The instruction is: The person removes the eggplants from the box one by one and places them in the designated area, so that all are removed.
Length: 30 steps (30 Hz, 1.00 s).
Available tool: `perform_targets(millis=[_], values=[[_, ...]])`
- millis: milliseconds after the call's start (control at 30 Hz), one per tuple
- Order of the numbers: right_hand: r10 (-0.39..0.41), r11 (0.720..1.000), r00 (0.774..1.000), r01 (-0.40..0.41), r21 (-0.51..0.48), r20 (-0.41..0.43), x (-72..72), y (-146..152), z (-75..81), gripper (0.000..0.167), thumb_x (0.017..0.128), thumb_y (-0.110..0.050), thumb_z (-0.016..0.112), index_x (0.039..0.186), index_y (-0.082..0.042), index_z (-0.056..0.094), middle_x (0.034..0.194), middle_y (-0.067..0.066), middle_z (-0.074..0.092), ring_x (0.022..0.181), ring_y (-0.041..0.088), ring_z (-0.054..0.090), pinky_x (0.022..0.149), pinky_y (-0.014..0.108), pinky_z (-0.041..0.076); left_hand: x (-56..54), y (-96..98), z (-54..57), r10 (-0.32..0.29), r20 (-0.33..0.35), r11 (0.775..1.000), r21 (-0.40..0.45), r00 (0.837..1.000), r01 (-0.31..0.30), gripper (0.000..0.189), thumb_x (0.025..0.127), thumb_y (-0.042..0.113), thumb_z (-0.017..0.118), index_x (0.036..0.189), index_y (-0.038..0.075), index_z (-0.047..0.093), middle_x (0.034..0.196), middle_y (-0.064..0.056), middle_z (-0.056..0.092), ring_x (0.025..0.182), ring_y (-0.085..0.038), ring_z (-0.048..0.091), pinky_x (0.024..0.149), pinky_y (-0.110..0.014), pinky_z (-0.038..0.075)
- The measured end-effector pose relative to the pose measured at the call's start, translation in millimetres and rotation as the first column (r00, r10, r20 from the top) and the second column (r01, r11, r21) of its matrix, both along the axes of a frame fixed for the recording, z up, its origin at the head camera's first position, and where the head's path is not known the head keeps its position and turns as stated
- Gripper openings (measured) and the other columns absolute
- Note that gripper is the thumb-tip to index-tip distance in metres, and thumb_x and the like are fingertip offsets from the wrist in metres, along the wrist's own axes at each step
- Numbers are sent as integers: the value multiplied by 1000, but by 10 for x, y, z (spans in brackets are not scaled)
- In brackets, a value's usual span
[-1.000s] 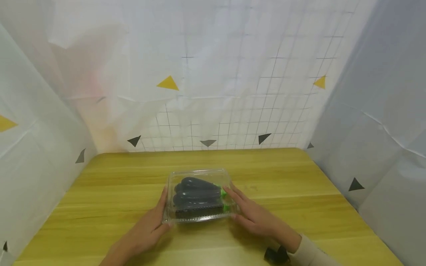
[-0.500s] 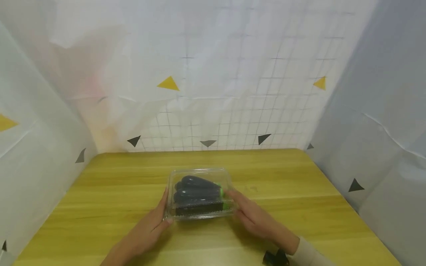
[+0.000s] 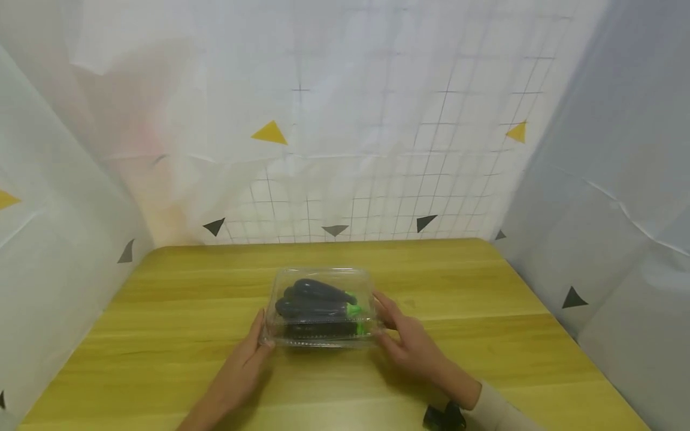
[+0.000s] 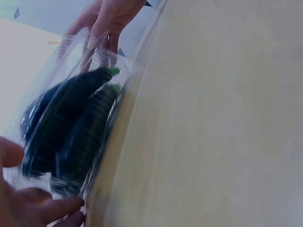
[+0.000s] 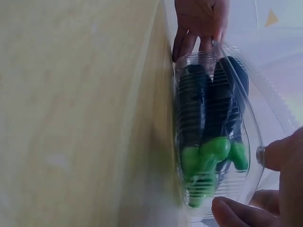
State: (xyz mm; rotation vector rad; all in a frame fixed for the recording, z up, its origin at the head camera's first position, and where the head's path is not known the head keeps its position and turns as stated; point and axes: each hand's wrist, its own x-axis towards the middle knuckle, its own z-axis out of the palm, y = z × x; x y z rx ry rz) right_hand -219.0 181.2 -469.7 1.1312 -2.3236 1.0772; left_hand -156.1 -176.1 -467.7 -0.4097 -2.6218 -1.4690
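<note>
A clear plastic clamshell box (image 3: 323, 276) is held between both hands over the middle of the table. Inside lie several dark eggplants (image 3: 312, 307) with green stem ends pointing right. My left hand (image 3: 237, 371) grips the box's left end, thumb at the near corner and fingers along the side. At the opposite end, my right hand (image 3: 406, 341) holds the rim; the right wrist view shows its thumb (image 5: 274, 156) against the rim and other fingers at the end wall. Whether the lid is fully fastened, or the base touches the table, I cannot tell.
The wood-grain table (image 3: 474, 287) reaches back to a white sheet (image 3: 345, 179) with grid lines and coloured triangles. More sheeting (image 3: 609, 197) walls off both sides. A small black object (image 3: 444, 416) sits by the right wrist.
The right fingers have drawn back from over the lid to the box's right end. The box has shifted slightly left and away, and its tilt has changed. The left hand keeps its hold.
</note>
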Motion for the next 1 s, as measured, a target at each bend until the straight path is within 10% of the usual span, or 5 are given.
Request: perform_targets(millis=[333,533,733,1000], values=[[43,996,999,-40,-81,29,4,-23,36,76,95,-3,75,159,-3,35,138,26,60,101,29,74,84,47,62,33,81,59,177,-78,984,-9,981,-178,47,106,12,58,150,-3,49,121,-20,72,119,-41,64,105,-63,46],[47,996,998,-44,-79,37,16,-34,48,74,95,-3,75,158,0,36,139,23,59,100,26,74,86,47,61,32,89,63,223,1,974,46,975,-223,25,106,13,59,130,6,63,100,-9,79,85,-22,71,81,-42,56],[100,992,994,-96,-79,52,8,-74,1,73,93,10,69,158,1,36,143,26,57,103,30,74,84,37,62,7,58,15,245,114,923,275,963,-267,19,111,14,50,99,3,59,75,-8,72,62,-24,71,59,-35,60],[-19,983,989,45,-179,149,27,-84,-17,79,90,5,76,159,-9,40,128,17,69,96,21,74,83,35,62,-62,15,-29,205,164,921,301,965,-247,21,111,20,53,119,2,59,82,-10,74,63,-25,71,59,-33,61]])
